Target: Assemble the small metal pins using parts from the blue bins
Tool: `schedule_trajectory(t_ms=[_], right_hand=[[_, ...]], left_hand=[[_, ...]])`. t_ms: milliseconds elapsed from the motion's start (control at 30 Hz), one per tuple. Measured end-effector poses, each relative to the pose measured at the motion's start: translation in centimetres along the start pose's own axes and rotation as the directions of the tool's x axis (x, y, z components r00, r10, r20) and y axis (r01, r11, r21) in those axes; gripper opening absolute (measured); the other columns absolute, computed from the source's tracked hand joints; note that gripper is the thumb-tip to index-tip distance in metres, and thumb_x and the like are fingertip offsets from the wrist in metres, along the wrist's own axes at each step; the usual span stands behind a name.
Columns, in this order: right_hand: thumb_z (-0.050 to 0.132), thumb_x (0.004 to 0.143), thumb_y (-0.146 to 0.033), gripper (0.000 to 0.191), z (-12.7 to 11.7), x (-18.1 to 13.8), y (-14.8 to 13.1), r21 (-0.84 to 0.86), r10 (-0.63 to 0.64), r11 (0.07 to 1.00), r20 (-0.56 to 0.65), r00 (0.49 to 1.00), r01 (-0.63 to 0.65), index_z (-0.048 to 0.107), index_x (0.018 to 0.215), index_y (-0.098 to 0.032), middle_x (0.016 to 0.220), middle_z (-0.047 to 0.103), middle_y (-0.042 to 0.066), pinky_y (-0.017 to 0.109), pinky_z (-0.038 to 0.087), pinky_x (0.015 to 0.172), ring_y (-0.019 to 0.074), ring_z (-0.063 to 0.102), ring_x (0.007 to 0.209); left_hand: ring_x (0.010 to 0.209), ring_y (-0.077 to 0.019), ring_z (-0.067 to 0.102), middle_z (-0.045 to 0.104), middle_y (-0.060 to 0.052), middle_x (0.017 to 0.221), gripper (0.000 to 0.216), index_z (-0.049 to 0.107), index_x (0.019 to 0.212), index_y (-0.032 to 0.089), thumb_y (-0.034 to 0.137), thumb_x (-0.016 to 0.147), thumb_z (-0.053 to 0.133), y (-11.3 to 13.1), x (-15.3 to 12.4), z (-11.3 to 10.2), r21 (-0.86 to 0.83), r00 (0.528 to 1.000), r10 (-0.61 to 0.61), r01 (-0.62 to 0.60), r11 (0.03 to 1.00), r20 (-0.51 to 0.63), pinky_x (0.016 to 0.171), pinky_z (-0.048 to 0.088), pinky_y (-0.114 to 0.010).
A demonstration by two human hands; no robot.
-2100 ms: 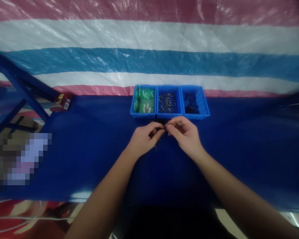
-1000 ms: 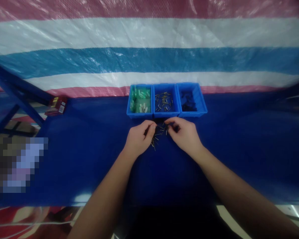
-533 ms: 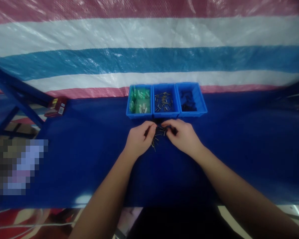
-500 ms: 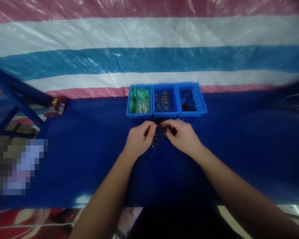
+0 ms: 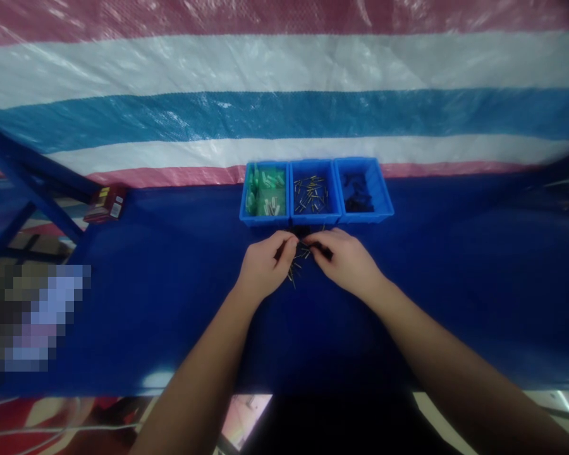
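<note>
My left hand is closed in a pinch, its thumb and forefinger on something small and dark that I cannot make out. Facing it, my right hand is closed too, fingertips meeting the left ones around the same spot. Thin brass-coloured metal pins lie on the blue table below and between the hands. Just beyond stand three blue bins: the left bin holds green bags and pale pieces, the middle bin several metal pins, the right bin small black parts.
A blue table surface spreads around the hands. At its left end lies a dark red box beside a blue metal frame. A striped plastic sheet hangs behind the bins.
My right hand has shifted slightly left, its fingertips closer to the left hand. The left hand and the bins look unchanged.
</note>
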State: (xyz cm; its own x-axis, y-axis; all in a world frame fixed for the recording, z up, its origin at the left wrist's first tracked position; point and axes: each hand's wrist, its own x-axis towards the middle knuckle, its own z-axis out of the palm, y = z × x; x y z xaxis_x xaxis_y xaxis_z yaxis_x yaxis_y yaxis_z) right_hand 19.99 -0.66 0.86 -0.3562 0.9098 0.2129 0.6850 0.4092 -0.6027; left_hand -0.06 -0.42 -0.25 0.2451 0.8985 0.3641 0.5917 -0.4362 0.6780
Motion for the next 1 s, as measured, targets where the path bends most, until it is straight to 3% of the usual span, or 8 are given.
schedule_trajectory(t_ms=[500,767,1000], right_hand=[[0.045,0.099,-0.011,0.026,0.2,-0.07,0.27,-0.01,-0.046,0.999,0.022,0.999,0.047,0.068,0.106,-0.022,0.104,0.072,0.006,0.039,0.052,0.088,0.0239,0.062,0.099],[0.053,0.086,-0.004,0.032,-0.18,0.0,-0.01,0.008,-0.064,0.998,0.058,0.996,0.063,0.067,0.11,-0.021,0.106,0.072,0.006,0.04,0.052,0.087,0.0248,0.062,0.099],[0.054,0.088,-0.007,0.023,-0.22,0.04,-0.01,0.028,-0.064,0.998,0.079,0.995,0.062,0.068,0.101,-0.021,0.1,0.072,0.006,0.039,0.051,0.084,0.024,0.061,0.094]], left_hand=[[0.059,-0.009,0.062,0.073,0.002,0.078,0.02,0.07,0.098,0.02,0.031,0.1,0.053,-0.05,0.04,0.05,0.001,1.0,0.007,-0.007,1.0,0.001,0.059,0.046,-0.021],[0.06,-0.0096,0.062,0.073,0.001,0.078,0.022,0.069,0.098,0.02,0.033,0.101,0.052,-0.17,0.0,0.02,0.001,1.0,0.002,-0.002,1.0,0.01,0.061,0.047,-0.022],[0.06,-0.0094,0.062,0.073,0.001,0.079,0.022,0.069,0.096,0.02,0.034,0.101,0.052,-0.14,0.02,0.05,0.0,1.0,-0.003,0.003,1.0,0.012,0.06,0.046,-0.022]])
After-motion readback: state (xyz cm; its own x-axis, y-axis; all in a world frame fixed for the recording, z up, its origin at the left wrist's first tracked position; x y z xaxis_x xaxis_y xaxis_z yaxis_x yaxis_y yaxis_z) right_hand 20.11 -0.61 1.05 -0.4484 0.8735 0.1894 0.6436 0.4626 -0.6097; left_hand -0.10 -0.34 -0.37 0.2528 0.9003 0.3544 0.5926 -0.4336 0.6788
